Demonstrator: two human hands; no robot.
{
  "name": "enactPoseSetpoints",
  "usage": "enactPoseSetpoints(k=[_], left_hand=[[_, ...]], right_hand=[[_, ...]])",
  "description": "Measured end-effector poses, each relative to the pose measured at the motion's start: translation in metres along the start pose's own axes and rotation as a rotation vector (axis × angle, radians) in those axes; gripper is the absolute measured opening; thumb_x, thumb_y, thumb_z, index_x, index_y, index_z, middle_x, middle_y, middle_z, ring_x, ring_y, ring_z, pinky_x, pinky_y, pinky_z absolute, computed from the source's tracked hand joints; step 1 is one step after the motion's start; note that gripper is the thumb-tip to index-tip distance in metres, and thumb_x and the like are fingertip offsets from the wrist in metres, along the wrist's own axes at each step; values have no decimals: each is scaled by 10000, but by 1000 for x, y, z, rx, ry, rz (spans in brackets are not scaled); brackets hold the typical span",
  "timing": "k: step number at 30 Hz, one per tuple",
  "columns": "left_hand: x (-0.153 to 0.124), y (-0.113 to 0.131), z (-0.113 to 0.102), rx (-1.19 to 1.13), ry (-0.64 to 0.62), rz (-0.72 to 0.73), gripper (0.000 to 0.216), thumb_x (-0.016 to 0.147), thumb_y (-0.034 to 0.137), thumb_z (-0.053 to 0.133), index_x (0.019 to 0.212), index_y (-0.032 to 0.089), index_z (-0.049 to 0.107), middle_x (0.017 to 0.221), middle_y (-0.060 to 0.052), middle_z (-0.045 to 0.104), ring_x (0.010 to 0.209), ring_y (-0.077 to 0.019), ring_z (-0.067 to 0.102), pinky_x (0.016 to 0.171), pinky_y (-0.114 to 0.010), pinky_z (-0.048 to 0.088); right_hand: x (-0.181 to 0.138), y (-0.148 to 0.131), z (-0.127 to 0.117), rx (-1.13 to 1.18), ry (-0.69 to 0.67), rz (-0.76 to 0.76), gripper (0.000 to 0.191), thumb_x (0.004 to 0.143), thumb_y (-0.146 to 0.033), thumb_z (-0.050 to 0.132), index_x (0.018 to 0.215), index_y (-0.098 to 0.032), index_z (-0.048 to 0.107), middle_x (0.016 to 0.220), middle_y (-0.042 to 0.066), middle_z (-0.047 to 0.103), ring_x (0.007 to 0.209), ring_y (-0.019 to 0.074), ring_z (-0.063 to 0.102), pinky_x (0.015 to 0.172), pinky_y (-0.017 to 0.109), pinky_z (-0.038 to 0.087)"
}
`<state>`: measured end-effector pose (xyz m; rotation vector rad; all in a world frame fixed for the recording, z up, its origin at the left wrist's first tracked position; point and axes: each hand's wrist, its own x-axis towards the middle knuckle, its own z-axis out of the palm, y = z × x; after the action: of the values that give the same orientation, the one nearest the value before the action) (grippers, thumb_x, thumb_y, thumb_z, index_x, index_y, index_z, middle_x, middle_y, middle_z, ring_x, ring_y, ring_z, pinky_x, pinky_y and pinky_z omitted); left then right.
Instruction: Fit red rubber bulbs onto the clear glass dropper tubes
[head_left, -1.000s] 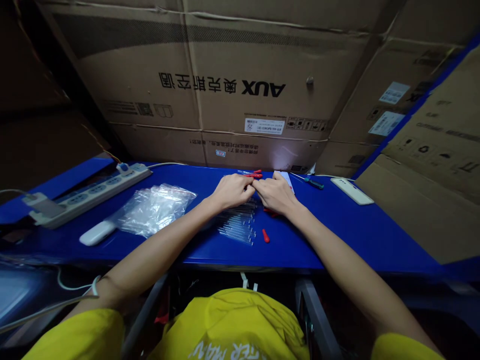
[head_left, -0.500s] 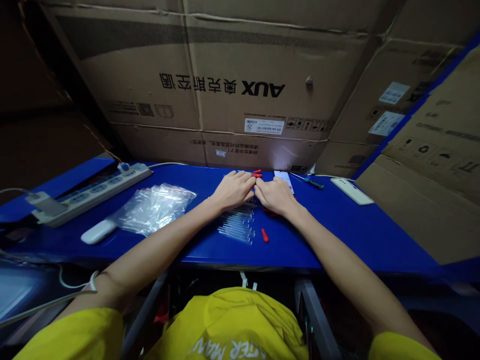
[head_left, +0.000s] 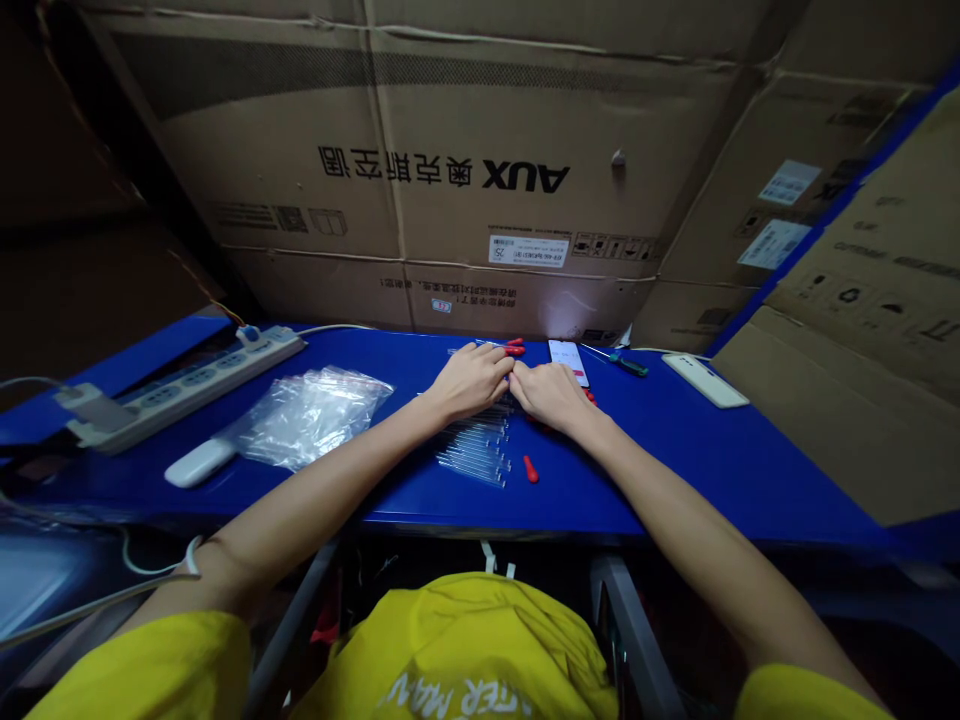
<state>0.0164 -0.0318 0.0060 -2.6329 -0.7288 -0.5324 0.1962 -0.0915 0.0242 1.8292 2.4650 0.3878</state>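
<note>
Both hands meet at the centre of the frame, over the far half of a smooth blue bench (head_left: 675,470). The left hand (head_left: 474,380) and the right hand (head_left: 551,392) are curled, knuckles up, with their fingertips pressed together around something small; what they pinch is hidden between the fingers and I cannot tell what it is. Directly below the hands, toward the near edge, lies a row of thin clear tubes (head_left: 480,450), glassy and straight, laid side by side and partly covered by the left wrist. Just right of the tubes a small red cap (head_left: 530,469) lies alone on the bench, bulb-shaped and matte. More red caps (head_left: 514,347) sit just beyond the fingertips, at the upper edge of the hands. To the left of centre is a crumpled pile of clear plastic bags (head_left: 311,415), shiny and wrinkled; whether anything is in them cannot be made out. At its lower left lies a white oblong device (head_left: 198,463), rounded at the ends. Farther left a long grey power strip (head_left: 180,385) runs diagonally. To the right of the hands a phone (head_left: 568,356) lies flat with its screen lit, then a small green-handled tool (head_left: 628,366), then a white flat device (head_left: 705,380). Large brown cardboard boxes (head_left: 465,170) with printed lettering stand across the top of the frame.
</note>
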Motion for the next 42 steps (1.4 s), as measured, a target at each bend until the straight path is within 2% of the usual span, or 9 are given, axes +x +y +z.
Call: enactPoseSetpoints(k=[7, 12, 18, 23, 27, 30, 34, 38, 42], left_hand=[[0, 4, -2, -37, -6, -38, 229, 1078, 247, 487, 1123, 134, 681, 1130, -126, 737, 1060, -270, 659, 870, -383, 466], [-5, -9, -5, -133, 31, -30, 265, 1124, 281, 438, 1200, 145, 652, 1165, -117, 745, 1058, -226, 685, 878, -336, 496], [-13, -25, -6, -98, -16, -89, 366, 1142, 431, 451, 1140, 160, 697, 952, -102, 783, 791, -190, 703, 723, -295, 467], [-16, -19, -4, -112, 5, -123, 429, 1146, 459, 415, 1059, 161, 712, 764, -82, 731, 651, -181, 648, 635, -278, 415], [-16, -18, -4, -191, 64, -139, 461, 1149, 461, 393, 994, 157, 702, 725, -74, 702, 609, -168, 616, 613, -272, 390], [-17, -24, -8, -321, 47, -46, 475, 1149, 443, 384, 911, 163, 685, 698, -55, 674, 585, -148, 581, 607, -270, 391], [-19, -31, -21, -634, -57, 85, 468, 1139, 405, 406, 793, 183, 631, 649, -14, 642, 557, -118, 549, 622, -258, 415], [-21, -27, -33, -909, -138, 48, 485, 1138, 402, 379, 754, 190, 587, 649, -9, 650, 588, -113, 568, 671, -253, 455], [-21, -16, -34, -1212, -144, -80, 436, 1122, 483, 399, 833, 199, 560, 629, 10, 585, 576, -119, 505, 618, -259, 448]], right_hand=[[-2, 1, -3, -4, 15, 2, 506, 1137, -368, 243, 1269, -120, 664, 1061, 200, 810, 930, 327, 773, 772, 348, 421], [-4, 15, -3, -25, 75, -14, 516, 1141, -389, 255, 1245, -133, 692, 1020, 179, 817, 870, 281, 741, 763, 332, 355], [-6, 19, -1, -40, 151, -81, 487, 1152, -386, 273, 1180, -148, 697, 967, 131, 806, 794, 243, 665, 738, 341, 289], [-2, 11, 1, -75, 300, -140, 491, 1165, -376, 258, 1159, -127, 681, 1106, 177, 743, 973, 263, 622, 763, 353, 300], [2, 12, 5, -80, 278, -121, 495, 1164, -317, 244, 1087, -126, 694, 980, 159, 740, 874, 242, 607, 731, 360, 275], [4, 16, 10, -76, 228, -149, 461, 1155, -282, 274, 1080, -124, 700, 907, 138, 746, 793, 225, 603, 702, 358, 256], [5, 24, 16, -31, 233, -294, 445, 1156, -302, 284, 1046, -140, 684, 893, 109, 751, 766, 202, 602, 700, 345, 273], [4, 28, 20, 56, 299, -350, 480, 1158, -355, 252, 1001, -152, 658, 845, 105, 739, 736, 194, 593, 706, 331, 309], [3, 24, 22, 166, 404, -368, 493, 1151, -349, 207, 998, -158, 635, 822, 102, 725, 727, 195, 600, 714, 316, 345]])
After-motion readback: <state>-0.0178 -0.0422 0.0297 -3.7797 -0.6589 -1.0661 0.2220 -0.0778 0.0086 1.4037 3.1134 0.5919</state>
